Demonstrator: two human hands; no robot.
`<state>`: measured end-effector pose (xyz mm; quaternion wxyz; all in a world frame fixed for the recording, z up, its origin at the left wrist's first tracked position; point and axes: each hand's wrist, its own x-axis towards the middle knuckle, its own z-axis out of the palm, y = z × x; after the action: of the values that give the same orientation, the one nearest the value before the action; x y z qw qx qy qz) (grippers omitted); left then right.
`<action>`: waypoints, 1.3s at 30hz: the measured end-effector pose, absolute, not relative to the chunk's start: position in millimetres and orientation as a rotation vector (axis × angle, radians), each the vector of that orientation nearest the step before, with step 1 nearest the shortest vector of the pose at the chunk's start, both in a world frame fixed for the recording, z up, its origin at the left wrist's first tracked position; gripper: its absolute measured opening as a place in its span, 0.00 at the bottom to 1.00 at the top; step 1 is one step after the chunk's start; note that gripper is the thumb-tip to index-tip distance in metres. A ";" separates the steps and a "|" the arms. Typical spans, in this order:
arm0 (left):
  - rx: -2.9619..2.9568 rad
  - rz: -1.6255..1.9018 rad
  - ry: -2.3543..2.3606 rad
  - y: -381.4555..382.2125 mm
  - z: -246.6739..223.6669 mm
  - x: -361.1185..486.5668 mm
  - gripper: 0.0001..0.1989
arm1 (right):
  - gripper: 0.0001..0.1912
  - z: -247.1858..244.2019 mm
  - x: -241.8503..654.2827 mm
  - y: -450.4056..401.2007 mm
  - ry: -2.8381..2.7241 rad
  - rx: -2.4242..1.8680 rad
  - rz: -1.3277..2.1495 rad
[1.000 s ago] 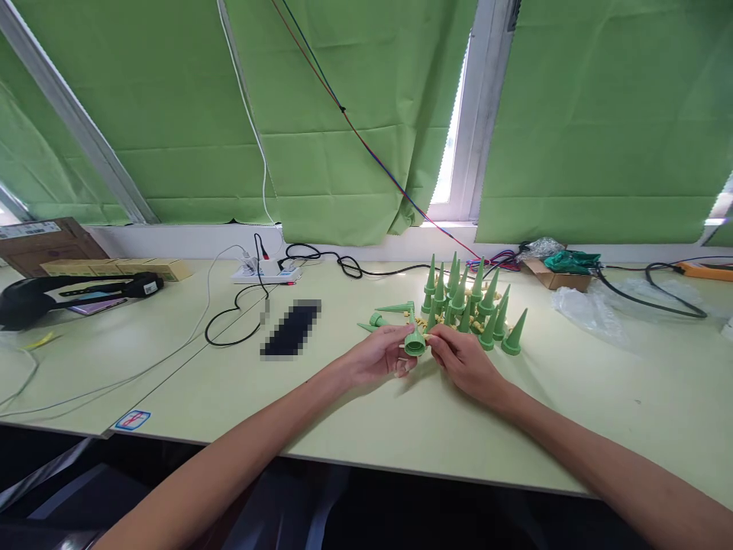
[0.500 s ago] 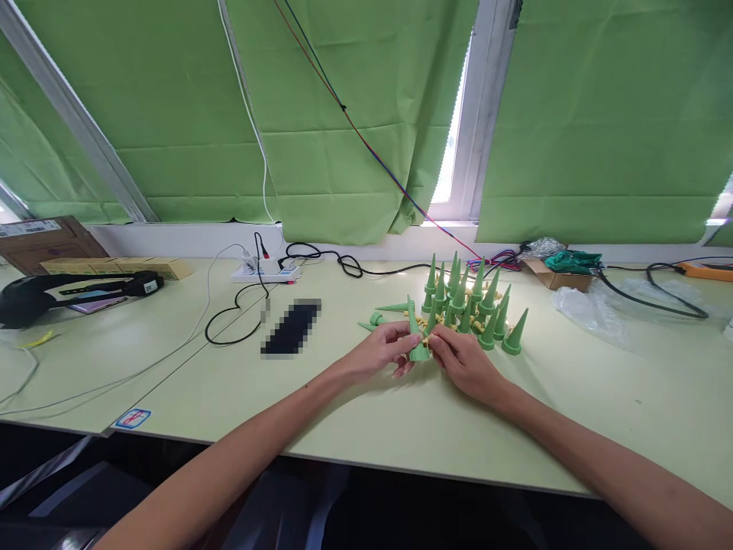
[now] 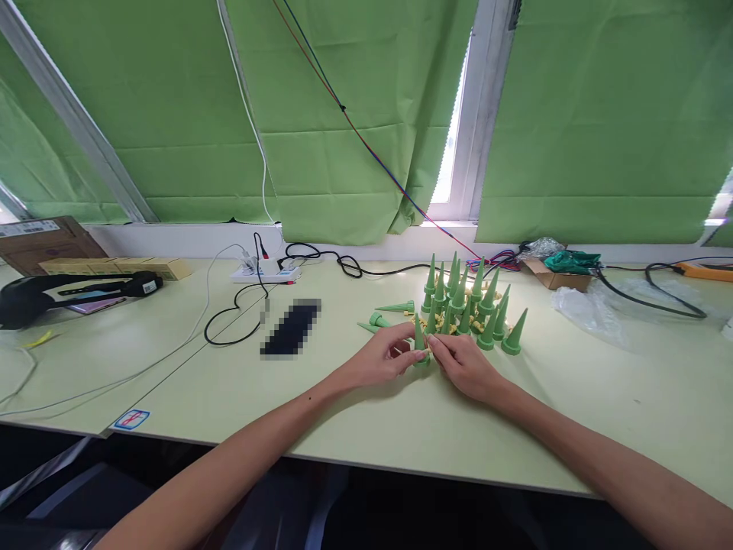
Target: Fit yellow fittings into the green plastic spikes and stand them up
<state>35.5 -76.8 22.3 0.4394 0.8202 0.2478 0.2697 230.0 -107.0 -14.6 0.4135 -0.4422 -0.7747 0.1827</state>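
"Across the lower half of the frame, the pale green, flat worktop (image 3: 401, 428) carries everything. What's the largest worry on it?"

"Right of centre, the crowd of upright, tapering green plastic cones (image 3: 459, 296). It stands just behind the hands, so a knuckle pushed forward could topple several."

"And the hands?"

"Close together, just right of centre. The left hand (image 3: 389, 355) is closed round a single pointed green plastic cone (image 3: 420, 340), tip up; whether its base touches the worktop I can't tell. Too light a grip against sideways pressure could let it twist loose."

"What about the right hand (image 3: 466, 363)?"

"Its fingertips seem pinched on a small yellow plastic-looking piece (image 3: 427, 349), mostly hidden, at that cone's side. Pressed crooked, it might spring away and be lost among the loose yellow bits (image 3: 479, 325) between the standing bases."
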 end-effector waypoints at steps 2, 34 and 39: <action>2.072 0.694 0.626 -77.1 21.8 36.2 0.13 | 0.22 -15.0 229.8 -106.8 -1.941 -1.126 0.454; 1.348 0.662 0.545 -63.5 13.1 41.3 0.23 | 0.20 -11.9 228.5 -108.9 -1.780 -1.101 0.484; 1.308 0.640 0.522 -63.2 12.5 38.0 0.21 | 0.19 -9.7 227.6 -110.5 -1.831 -1.093 0.486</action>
<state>38.0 -63.2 12.5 0.7153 0.5908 0.2358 0.2892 227.6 -110.5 -9.7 0.4593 -0.4440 -0.7437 0.1973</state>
